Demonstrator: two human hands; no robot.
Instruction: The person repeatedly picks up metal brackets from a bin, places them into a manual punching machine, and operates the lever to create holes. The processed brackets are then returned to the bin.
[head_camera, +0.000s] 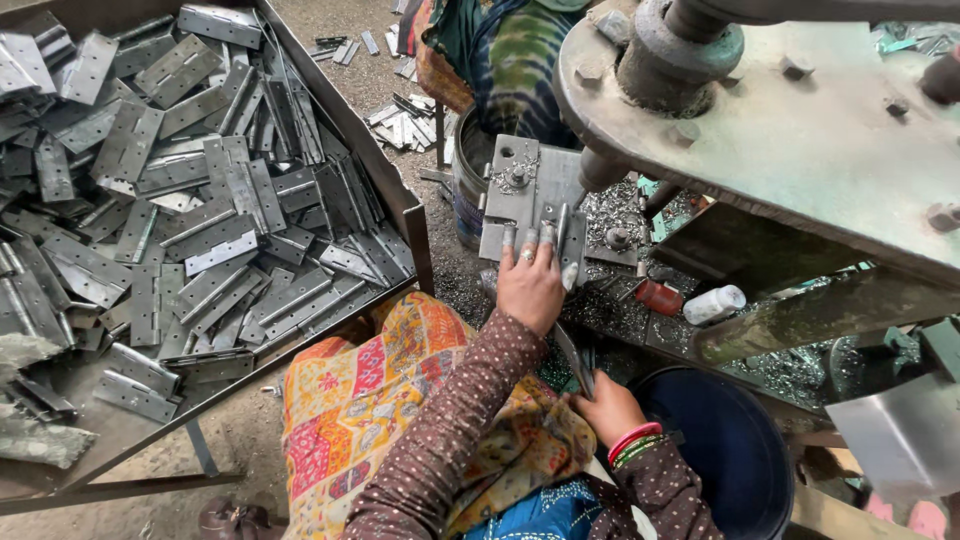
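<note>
A: What are the two hands doing at this moment?

B: The left hand (530, 285) lies flat, fingers stretched, pressing a metal hinge (568, 240) on the grey plate (520, 195) of the press machine (790, 130). It does not close around the hinge; it only holds it down from above. The right hand (605, 405) is lower, near the lap, and its fingers are closed around a few more hinges (575, 360), which stand up between the two hands.

A: How much of the work looks finished?

B: I judge that most of it is left. The big tray (400, 200) on the left side holds a very large pile of hinges (200, 200), lying in all directions. Only the one hinge is at the machine and some few in the right hand.

A: Is there a sign of finished pieces?

B: There is a dark blue tub (735, 450) just beside the right hand, but I cannot see what is inside it. Many metal shavings (600, 205) lie around the plate, so I think the machine has already worked on some pieces. How many, the picture does not tell.

A: Anybody else there?

B: Another person in green and blue clothes (510, 60) sits behind the plate, with loose hinges on the ground nearby.
</note>
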